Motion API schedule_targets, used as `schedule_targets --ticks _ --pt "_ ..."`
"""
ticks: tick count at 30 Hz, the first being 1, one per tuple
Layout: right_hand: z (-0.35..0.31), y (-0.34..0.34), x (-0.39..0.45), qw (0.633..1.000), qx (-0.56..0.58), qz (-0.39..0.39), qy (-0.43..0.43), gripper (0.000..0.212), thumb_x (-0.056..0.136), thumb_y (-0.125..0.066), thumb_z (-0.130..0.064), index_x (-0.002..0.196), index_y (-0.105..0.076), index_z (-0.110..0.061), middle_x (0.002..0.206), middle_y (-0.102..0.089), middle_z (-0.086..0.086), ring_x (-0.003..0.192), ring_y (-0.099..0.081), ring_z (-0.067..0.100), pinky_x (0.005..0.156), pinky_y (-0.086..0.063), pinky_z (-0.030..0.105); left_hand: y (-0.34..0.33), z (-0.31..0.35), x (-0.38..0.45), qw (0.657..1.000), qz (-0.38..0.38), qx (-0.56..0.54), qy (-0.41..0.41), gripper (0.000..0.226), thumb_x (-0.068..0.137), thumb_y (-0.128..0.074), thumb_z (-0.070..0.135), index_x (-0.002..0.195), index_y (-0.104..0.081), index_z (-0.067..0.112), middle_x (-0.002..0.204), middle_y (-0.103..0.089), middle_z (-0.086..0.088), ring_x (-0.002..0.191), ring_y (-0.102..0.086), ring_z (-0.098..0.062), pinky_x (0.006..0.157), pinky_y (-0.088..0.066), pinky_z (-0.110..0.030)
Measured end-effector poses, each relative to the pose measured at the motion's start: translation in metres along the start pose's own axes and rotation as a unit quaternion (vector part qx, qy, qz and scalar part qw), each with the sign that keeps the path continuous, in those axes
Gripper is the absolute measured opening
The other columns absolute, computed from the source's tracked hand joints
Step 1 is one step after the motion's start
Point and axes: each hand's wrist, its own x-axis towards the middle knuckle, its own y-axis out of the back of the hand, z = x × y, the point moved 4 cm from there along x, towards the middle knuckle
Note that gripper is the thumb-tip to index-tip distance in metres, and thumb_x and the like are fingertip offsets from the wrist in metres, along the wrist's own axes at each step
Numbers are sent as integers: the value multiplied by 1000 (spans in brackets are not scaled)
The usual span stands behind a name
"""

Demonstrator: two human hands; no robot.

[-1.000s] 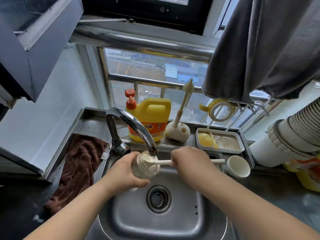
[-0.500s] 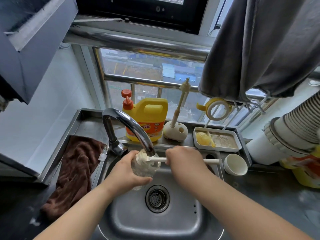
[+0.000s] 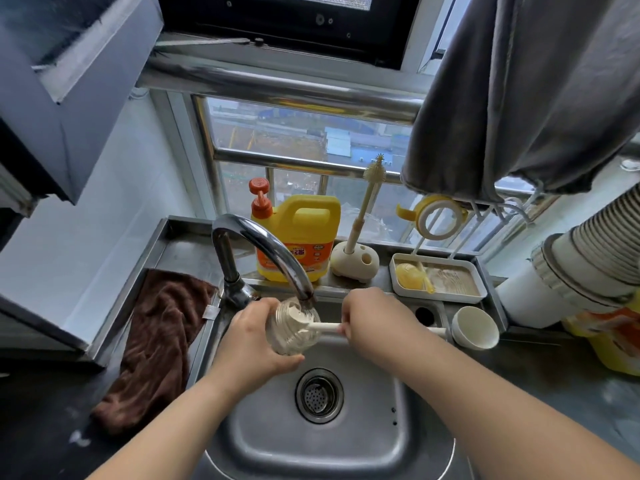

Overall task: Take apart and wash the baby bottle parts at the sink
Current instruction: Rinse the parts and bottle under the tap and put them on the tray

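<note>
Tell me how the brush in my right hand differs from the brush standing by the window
The brush in your right hand lies level, its head inside the bottle that your left hand holds under the tap. The standing brush leans upright in its holder, untouched. Its bristle tip looks narrow; the other's head fills the bottle. Both have pale cream handles.

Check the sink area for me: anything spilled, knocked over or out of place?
Nothing looks spilled or broken. One oddity: the brown towel lies crumpled, draped off the drainboard onto the dark counter. The left hand holds the bottle under the faucet while the right hand grips the brush handle.
</note>
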Motion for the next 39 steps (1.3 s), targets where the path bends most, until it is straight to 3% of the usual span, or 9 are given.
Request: schedule_targets --ticks 5,15,21,30,34,37,39 --pt "-11 -1 -2 1000 -18 1 11 14 90 -59 -14 103 -62 -18 83 -51 2 78 -49 24 68 -43 32 -2 14 -2 999 22 10 -21 81 52 -87 36 122 -49 21 108 -44 15 107 -38 -7 87 -30 -17" --pt "-7 -4 0 1000 10 -17 -6 11 90 -61 -18 100 -63 -16 88 -56 4 80 -56 24 70 -47 30 0 4 -1 999 42 32 -1 83 52 -87 38 124 -49 18 114 -49 9 113 -43 -16 92 -35 -24" --pt "-8 5 -6 998 -46 41 21 13 92 -56 -14 102 -61 -19 73 -46 -1 76 -49 24 66 -42 32 1 14 1 997 12 65 -47 83 53 -86 40 125 -49 19 119 -48 7 113 -41 -16 94 -38 -27" --pt "-7 -2 -1 1000 2 18 6 10 90 -59 -16 99 -62 -17 87 -55 5 79 -52 23 67 -43 30 3 24 3 996 54 52 -40 78 51 -87 34 118 -52 15 109 -47 8 106 -41 -16 86 -33 -22" --pt "-6 -7 -1 999 28 31 26 10 92 -58 -27 95 -63 -18 91 -63 5 83 -58 25 69 -45 30 7 12 1 996 66 56 -33 87 50 -89 33 125 -51 9 120 -52 -3 113 -42 -23 98 -35 -31" --pt "-4 -11 -5 997 41 40 42 19 94 -55 -32 100 -65 -17 98 -65 7 90 -60 27 76 -49 33 2 6 -4 997 42 51 -39 95 59 -78 51 137 -41 10 132 -39 -3 125 -31 -26 108 -22 -33" --pt "-3 -18 -8 997 47 42 48 20 94 -54 -33 100 -65 -17 101 -66 7 93 -61 28 78 -49 33 -4 8 -12 999 -8 13 -38 91 67 -63 52 145 -29 18 132 -19 10 132 -17 -17 110 -11 -24"
